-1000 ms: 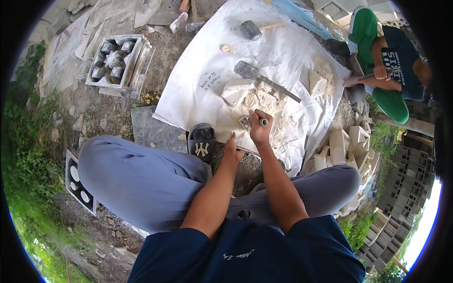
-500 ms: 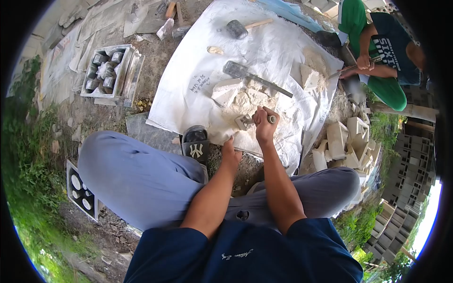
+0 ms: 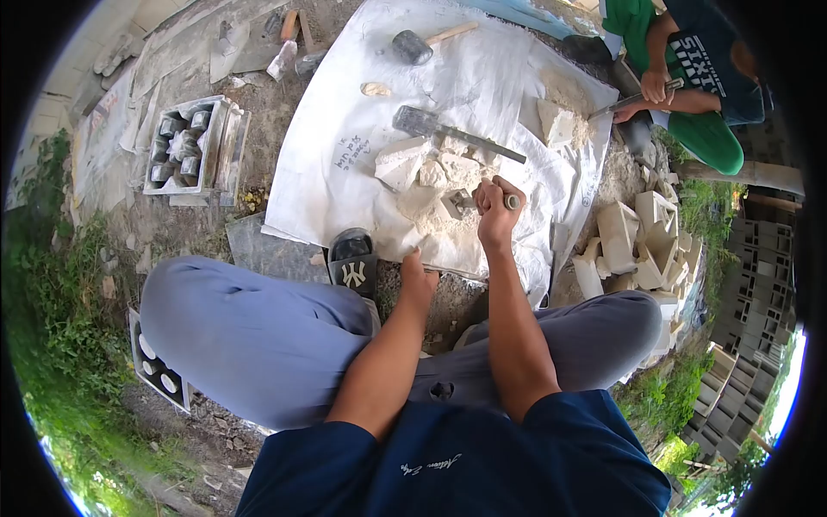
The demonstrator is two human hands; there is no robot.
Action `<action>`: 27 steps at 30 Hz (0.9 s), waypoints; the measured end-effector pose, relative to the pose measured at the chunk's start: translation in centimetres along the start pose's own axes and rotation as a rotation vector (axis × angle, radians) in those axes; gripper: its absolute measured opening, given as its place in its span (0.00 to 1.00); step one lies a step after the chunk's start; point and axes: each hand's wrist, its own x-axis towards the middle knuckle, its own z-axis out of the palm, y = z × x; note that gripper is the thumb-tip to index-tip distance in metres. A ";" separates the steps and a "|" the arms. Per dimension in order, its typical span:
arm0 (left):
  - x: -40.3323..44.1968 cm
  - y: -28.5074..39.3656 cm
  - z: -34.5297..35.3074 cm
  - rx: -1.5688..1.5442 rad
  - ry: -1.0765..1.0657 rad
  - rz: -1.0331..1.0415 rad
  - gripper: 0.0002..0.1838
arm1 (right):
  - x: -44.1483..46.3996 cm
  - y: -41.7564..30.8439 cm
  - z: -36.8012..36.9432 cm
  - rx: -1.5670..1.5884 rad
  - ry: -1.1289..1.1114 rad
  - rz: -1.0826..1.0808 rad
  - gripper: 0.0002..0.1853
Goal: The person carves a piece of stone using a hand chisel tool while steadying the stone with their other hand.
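Observation:
My right hand (image 3: 500, 211) is closed around the handle of a short tool with a squarish grey metal head (image 3: 458, 204); its exact kind is unclear. The head is among pale crumbled lumps (image 3: 433, 172) and powder on a white woven sheet (image 3: 332, 112). At the sheet's near edge, my left hand (image 3: 417, 277) is closed, thumb on top, pinching the edge; its other fingers are mostly hidden. Beyond the lumps lies a long-handled hammer (image 3: 415, 121) with a dark, dusty head. A larger pale chunk (image 3: 401, 162) sits beside the pile.
A dark-headed mallet (image 3: 413, 48) lies at the sheet's far side. At right, a co-worker's hand (image 3: 656, 84) grips a metal bar near another pale block (image 3: 555, 122). Broken pale blocks (image 3: 618, 237) are heaped at right. A metal mould (image 3: 183, 145) stands at left.
My right hand and the tool have moved slightly up and to the right. The view has shifted a little. My left hand stays at the sheet's edge.

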 end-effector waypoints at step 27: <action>-1.8 -7.0 -2.1 0.442 0.100 -0.346 0.17 | 0.6 -2.1 -5.5 0.173 0.267 -0.180 0.22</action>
